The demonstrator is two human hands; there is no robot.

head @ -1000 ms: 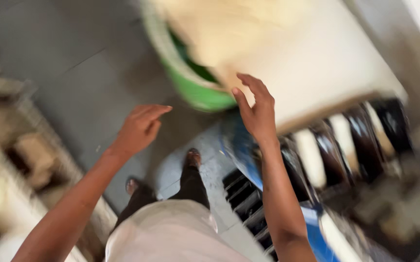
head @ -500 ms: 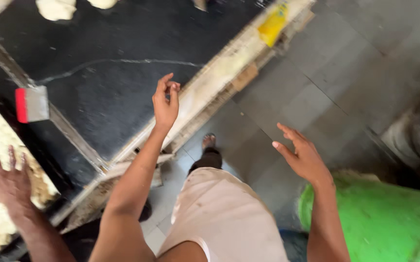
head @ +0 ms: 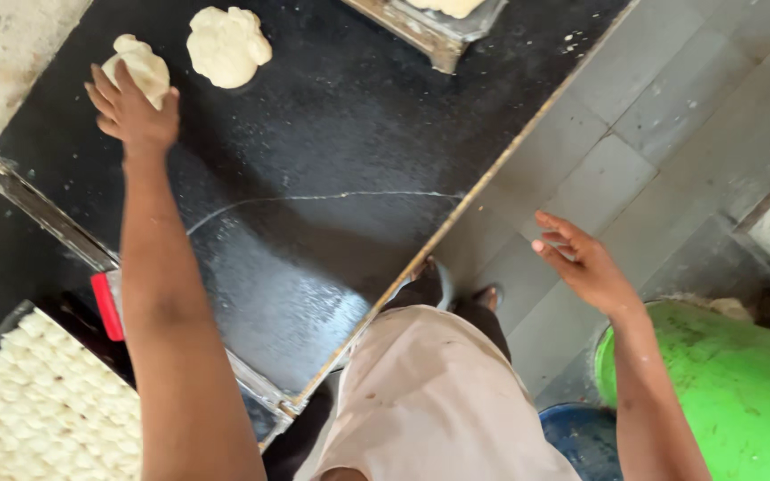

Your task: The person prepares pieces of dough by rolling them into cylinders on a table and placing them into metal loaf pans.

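My left hand reaches far across a black stone worktop and rests its fingers on a pale dough ball at the top left. A second, larger lump of dough lies just to the right of it, untouched. My right hand hangs open in the air over the grey tiled floor, off the worktop's edge, holding nothing. Whether the left fingers grip the dough or only touch it is unclear.
A metal tray with more dough stands at the worktop's far edge. A tray of small pale pieces sits at bottom left beside a red-handled scraper. A green tub and a blue container stand at bottom right.
The view swung from the green tub to the black worktop. My left hand stretched forward to the dough ball. My right hand stayed open at my side.
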